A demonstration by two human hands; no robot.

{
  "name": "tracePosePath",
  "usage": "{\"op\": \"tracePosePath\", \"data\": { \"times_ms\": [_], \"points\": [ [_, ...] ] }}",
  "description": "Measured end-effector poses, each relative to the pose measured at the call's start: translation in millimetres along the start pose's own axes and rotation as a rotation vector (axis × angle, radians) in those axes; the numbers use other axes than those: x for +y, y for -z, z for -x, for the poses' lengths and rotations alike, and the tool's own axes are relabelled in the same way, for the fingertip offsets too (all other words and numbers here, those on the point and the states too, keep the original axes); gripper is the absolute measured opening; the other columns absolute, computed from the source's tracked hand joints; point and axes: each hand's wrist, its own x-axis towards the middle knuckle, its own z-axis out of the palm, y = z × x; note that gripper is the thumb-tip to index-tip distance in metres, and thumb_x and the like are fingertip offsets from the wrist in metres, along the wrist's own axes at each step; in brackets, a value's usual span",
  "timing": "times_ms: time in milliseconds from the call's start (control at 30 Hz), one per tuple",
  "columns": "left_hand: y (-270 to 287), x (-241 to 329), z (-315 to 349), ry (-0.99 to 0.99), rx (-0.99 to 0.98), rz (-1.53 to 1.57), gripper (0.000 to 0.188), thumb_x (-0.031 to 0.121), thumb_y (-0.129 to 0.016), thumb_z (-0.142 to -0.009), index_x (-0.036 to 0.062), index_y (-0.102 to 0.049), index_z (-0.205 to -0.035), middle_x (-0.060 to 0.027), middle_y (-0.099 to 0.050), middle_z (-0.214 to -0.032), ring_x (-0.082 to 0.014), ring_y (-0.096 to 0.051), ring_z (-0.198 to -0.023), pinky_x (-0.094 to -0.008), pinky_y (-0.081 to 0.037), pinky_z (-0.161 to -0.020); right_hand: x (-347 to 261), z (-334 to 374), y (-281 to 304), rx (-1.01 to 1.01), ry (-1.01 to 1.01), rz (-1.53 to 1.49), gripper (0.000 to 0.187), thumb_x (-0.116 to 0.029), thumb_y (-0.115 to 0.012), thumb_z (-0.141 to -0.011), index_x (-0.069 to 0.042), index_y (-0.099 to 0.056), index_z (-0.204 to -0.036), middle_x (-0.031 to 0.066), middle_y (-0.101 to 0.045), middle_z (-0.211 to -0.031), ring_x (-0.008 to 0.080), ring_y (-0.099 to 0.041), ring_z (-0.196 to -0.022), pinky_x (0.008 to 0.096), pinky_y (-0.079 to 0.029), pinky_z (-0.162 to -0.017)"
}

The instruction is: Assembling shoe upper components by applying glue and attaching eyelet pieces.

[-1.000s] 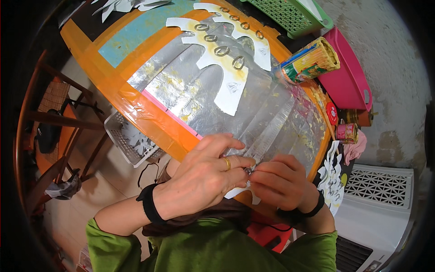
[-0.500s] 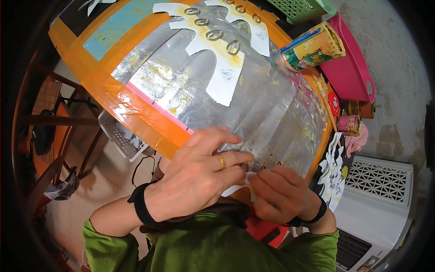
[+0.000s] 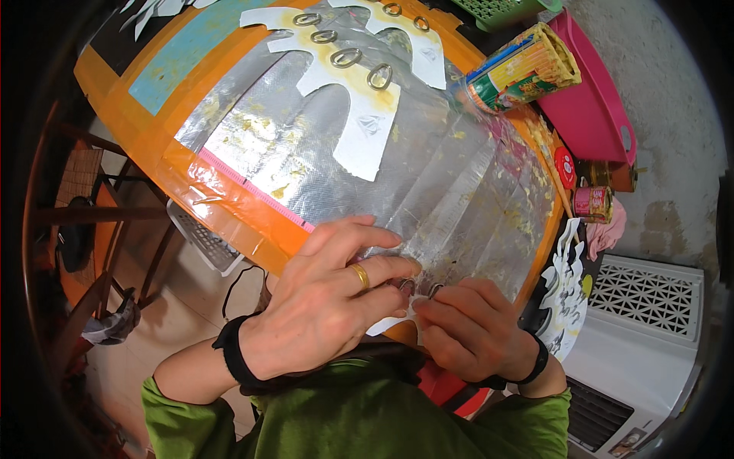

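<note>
At the table's near edge, a white cut-out piece (image 3: pixel 382 324) lies partly hidden under my hands. My left hand (image 3: pixel 306 306), with a gold ring on one finger, bends over it, fingers closed on its edge and thumb out of sight. From the other side my right hand (image 3: pixel 475 327) pinches the piece, its fingertips close to the left ones. Two small metal rings (image 3: pixel 434 290) show between the hands. Farther up the table, a larger white cut-out (image 3: pixel 365 138) carries a row of oval metal rings (image 3: pixel 346 57) on yellow glue smears. Another white cut-out (image 3: pixel 428 63) lies behind it.
A foil-like sheet (image 3: pixel 298 145) with orange tape edging (image 3: pixel 183 180) covers the table. Along the right stand a glue-stained colourful can (image 3: pixel 520 69), a pink basin (image 3: pixel 589 92), a small tin (image 3: pixel 592 203) and a stack of white cut-outs (image 3: pixel 566 306). A white appliance (image 3: pixel 634 344) stands beyond.
The table and its contents have shifted slightly left in the picture as my view turns. Both hands keep their grip at the near white piece, the left slightly more to the left.
</note>
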Motion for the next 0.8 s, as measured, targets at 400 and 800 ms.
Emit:
{"op": "tracePosePath", "data": {
  "times_ms": [400, 800],
  "points": [
    [-1, 1, 0, -0.033, 0.034, -0.010, 0.016, 0.022, -0.082, -0.072, 0.0129, -0.073, -0.081, -0.0011, -0.066, -0.105, -0.0268, -0.061, -0.111, -0.0490, -0.049, -0.098, -9, 4, 2, -0.035, -0.156, -0.093, 0.036, -0.010, -0.069, -0.078, 0.003, -0.064, -0.111, 0.0064, -0.061, -0.095, 0.0209, -0.060, -0.084, 0.0371, -0.049, -0.076],
    [19, 9, -13, 0.081, -0.147, 0.061, 0.021, 0.019, -0.081, -0.074, 0.0065, -0.069, -0.084, -0.0056, -0.063, -0.113, -0.0281, -0.057, -0.113, -0.0460, -0.046, -0.100, -7, 10, -5, 0.037, -0.165, -0.153, 0.030, -0.009, -0.070, -0.079, 0.003, -0.067, -0.106, 0.0038, -0.057, -0.090, 0.0185, -0.057, -0.086, 0.0336, -0.045, -0.078]
  ]
}}
